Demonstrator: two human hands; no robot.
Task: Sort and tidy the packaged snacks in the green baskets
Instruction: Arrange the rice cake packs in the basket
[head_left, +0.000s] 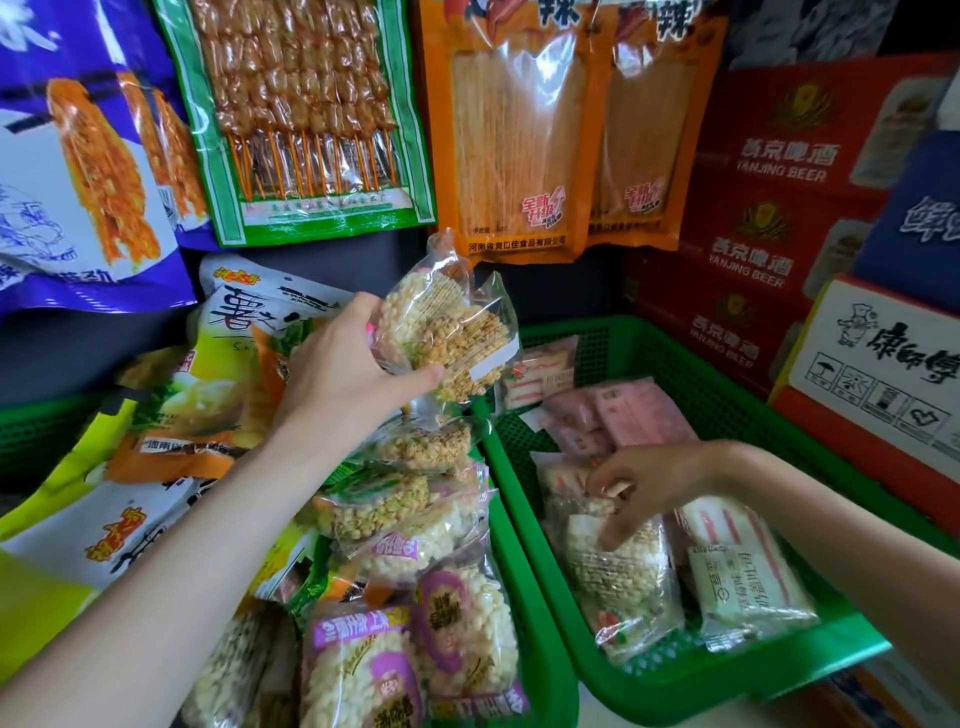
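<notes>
There is one camera, worn on the person's head. It looks forward and down, so both arms reach into the picture from the bottom edge. It is a wide view that bends at the sides. It sits close above two green baskets: the left basket (540, 597) and the right basket (727, 395) fill the lower half. Hanging snack bags (306, 119) and red beer boxes (769, 208) fill the top, right in front.

a shop: hanging snack packs (306, 119), stacked beer cartons (769, 171).
</notes>
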